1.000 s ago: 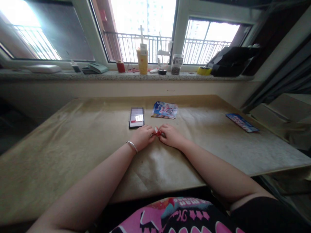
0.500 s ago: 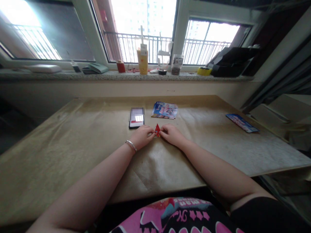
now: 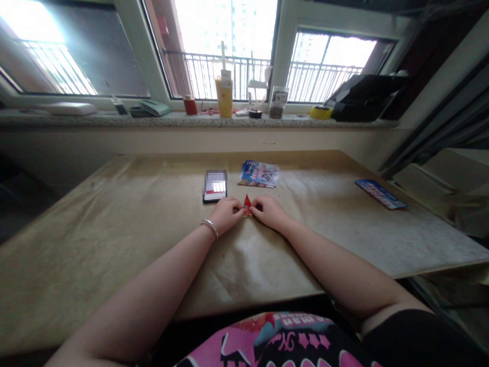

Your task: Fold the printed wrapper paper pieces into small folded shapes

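A small folded piece of red printed paper (image 3: pixel 247 203) lies on the table, its pointed end facing away from me. My left hand (image 3: pixel 226 212) pinches its left side, thumb and fingers together, with a silver bangle at the wrist. From the other side my right hand (image 3: pixel 268 210) grips the paper's right edge between thumb and fingertips. The fingertips cover the lower sides of the paper. Just beyond my left hand lies a phone (image 3: pixel 215 187) with a lit, partly blurred screen. A stack of blue printed leaflets (image 3: pixel 260 174) sits past the paper's tip.
The table (image 3: pixel 153 255) has a tan cover. Another blue leaflet (image 3: pixel 380 194) lies near its right edge. On the windowsill (image 3: pixel 153 120) stand a yellow drink cup (image 3: pixel 225 99), a red container (image 3: pixel 190 105), clear cups, a yellow tape roll (image 3: pixel 321 112) and a black object (image 3: pixel 357 102).
My left wrist has shifted slightly to the right, and the bangle with it. Both hands keep their grip on the folded paper, whose visible red part looks a little narrower.
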Demonstrator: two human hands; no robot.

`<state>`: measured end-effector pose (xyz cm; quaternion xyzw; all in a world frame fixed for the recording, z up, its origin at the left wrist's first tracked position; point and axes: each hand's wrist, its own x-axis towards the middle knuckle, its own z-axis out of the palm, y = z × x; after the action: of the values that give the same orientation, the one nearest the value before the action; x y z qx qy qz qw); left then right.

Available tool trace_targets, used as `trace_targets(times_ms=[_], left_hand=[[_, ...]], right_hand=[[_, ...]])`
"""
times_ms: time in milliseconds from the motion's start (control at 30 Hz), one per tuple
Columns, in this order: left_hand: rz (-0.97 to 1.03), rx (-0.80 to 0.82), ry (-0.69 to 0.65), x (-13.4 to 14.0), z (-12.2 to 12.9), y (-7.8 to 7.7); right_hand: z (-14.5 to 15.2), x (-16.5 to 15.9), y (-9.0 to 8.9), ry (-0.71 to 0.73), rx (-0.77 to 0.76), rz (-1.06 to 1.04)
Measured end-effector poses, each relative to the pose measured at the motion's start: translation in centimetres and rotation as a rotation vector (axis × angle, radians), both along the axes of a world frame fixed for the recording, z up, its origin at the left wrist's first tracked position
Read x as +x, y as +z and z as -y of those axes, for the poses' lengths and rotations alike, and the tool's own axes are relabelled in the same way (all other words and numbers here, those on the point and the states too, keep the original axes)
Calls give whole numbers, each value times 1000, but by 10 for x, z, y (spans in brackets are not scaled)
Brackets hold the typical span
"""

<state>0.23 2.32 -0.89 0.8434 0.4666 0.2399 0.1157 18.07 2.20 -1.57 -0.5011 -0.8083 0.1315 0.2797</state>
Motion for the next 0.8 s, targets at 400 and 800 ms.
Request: trace_targets(times_ms=[400, 800], left_hand=[[45, -27, -143, -10, 11, 5], [-165, 126, -183, -10, 23, 17]], right_hand=[[11, 9, 5, 195, 92, 84], [25, 9, 20, 221, 116, 214]])
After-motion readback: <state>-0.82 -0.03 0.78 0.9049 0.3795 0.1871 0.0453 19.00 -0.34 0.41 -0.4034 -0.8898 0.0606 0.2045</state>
